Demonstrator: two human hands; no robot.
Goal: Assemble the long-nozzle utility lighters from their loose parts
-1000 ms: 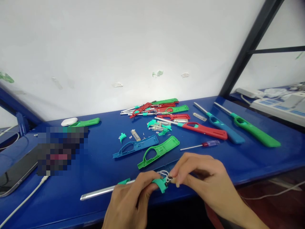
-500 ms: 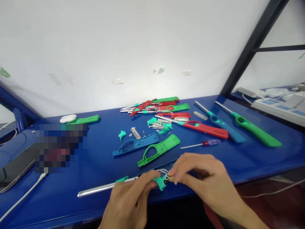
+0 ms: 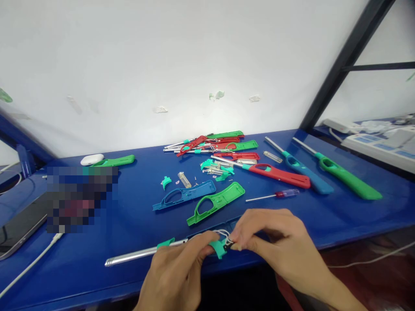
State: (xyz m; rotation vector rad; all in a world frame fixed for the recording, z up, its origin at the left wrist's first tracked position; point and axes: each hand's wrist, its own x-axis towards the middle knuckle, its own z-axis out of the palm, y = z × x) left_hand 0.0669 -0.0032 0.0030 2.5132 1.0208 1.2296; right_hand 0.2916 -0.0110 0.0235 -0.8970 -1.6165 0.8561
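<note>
At the table's near edge my left hand (image 3: 177, 272) is closed round the inner assembly of a stick lighter: a silver metal tube (image 3: 129, 256) pointing left, with a teal trigger piece (image 3: 216, 248) at its right end. My right hand (image 3: 275, 246) pinches a small dark part with thin white wires (image 3: 223, 235) against that teal piece. Just beyond the hands lie an open green lighter shell (image 3: 216, 203) and a blue lighter shell (image 3: 184, 195).
On the blue table (image 3: 129, 220) lie a pile of red and green lighter parts (image 3: 214, 147), whole red (image 3: 275, 175), blue (image 3: 301, 172) and green (image 3: 343, 175) lighters, and a small screwdriver (image 3: 275, 195). A phone (image 3: 19, 226) with white cable lies left. Power strips (image 3: 379, 144) sit right.
Both hands stay together at the teal piece with only tiny finger shifts. The view has drifted slightly; the tube tip sits a little further left.
</note>
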